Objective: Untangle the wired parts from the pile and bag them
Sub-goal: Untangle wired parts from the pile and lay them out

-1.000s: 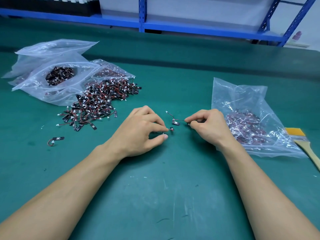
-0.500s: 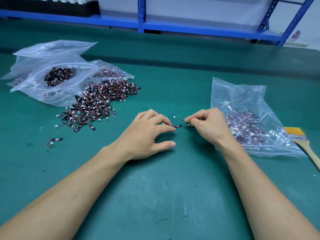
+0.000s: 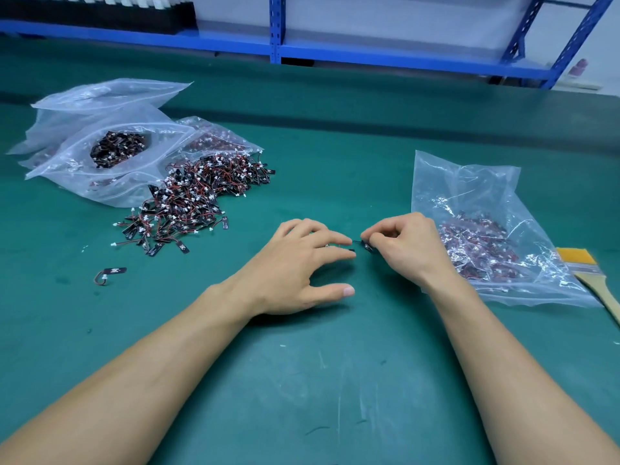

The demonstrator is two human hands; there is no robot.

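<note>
A tangled pile of wired parts (image 3: 198,199), black tabs with red and black wires and white plugs, lies on the green mat at the left. At the centre my right hand (image 3: 406,246) pinches one small wired part (image 3: 367,246) between thumb and forefinger. My left hand (image 3: 298,266) lies just left of it, fingers stretched out and thumb spread wide; its fingertips touch the part's other end, which they mostly hide. A clear bag (image 3: 483,229) holding sorted parts sits right behind my right hand.
Clear zip bags (image 3: 110,142) with more parts lie at the far left behind the pile. One stray part (image 3: 110,274) lies alone at the left. A yellow-bristled brush (image 3: 590,276) rests at the right edge. Blue shelving (image 3: 275,28) stands beyond the table.
My left thumb has let go and spread away from the forefinger. Both hands have drawn closer together, and the loose wire seen between them earlier is now nearly hidden.
</note>
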